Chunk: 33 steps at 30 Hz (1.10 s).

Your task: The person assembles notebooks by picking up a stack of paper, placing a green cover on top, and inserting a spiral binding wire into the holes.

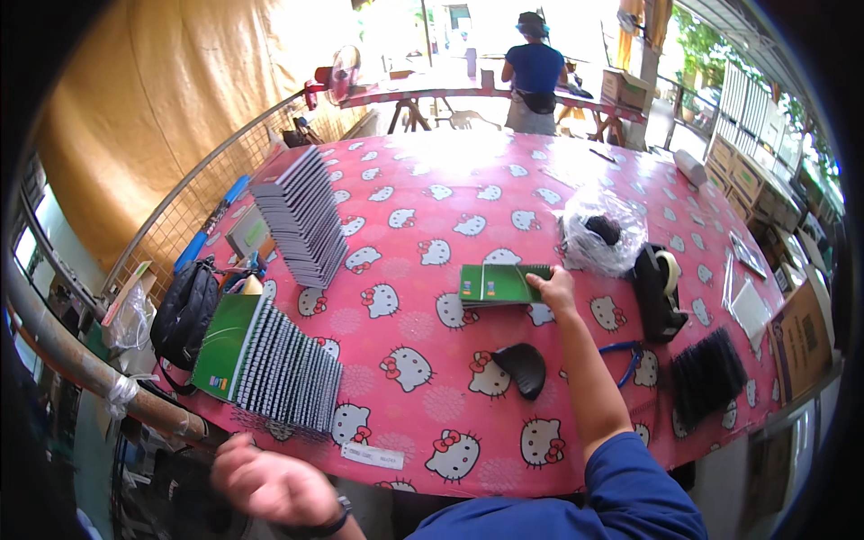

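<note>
Green notebooks [497,284] lie in a small flat stack near the centre of the pink patterned table [432,162]. The right hand [553,290] rests on the stack's 3 o'clock edge, fingers curled over the cover in a narrow grip. The left hand [270,486] hangs blurred below the table's near edge; whether it holds anything cannot be told. For a clean lift, keep the fingers flat so the covers stay aligned. Open cloth lies at 12 o'clock of the stack. A black curved object [524,367] sits at 6 o'clock, a tape dispenser [657,292] and a plastic bag [601,236] toward 3 o'clock, and fanned spiral notebooks [279,364] at 8 o'clock.
</note>
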Available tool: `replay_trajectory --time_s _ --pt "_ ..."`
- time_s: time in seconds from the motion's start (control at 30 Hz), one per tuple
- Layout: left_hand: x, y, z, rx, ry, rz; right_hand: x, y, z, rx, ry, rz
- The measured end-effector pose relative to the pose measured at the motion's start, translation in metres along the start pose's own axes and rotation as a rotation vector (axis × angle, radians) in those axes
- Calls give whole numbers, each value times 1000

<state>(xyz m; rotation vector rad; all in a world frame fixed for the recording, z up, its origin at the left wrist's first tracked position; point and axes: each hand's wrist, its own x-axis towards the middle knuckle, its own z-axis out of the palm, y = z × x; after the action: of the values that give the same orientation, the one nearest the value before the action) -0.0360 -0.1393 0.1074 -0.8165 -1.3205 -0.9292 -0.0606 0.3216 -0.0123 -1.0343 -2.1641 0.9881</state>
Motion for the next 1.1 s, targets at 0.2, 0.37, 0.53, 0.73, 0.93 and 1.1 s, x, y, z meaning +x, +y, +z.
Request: replay_trajectory --time_s 0.2,0.37,0.53,0.73,0.93,1.1 --pt "-16 83 106 -258 -624 -245 -81 -25 -44 670 -158 -298" --pt "-65 105 150 -491 -1032 -308 -209 -30 -86 600 -355 -249" --pt "-91 104 131 -425 -1080 -118 -209 34 -158 329 -14 -147" --pt "-112 107 123 -319 -1073 -118 -182 126 -216 -516 410 115" --pt "-106 139 130 -145 -1121 -269 -170 136 -208 -579 294 162" --pt "-112 143 135 -91 -1106 -248 -169 136 -215 -726 245 45"
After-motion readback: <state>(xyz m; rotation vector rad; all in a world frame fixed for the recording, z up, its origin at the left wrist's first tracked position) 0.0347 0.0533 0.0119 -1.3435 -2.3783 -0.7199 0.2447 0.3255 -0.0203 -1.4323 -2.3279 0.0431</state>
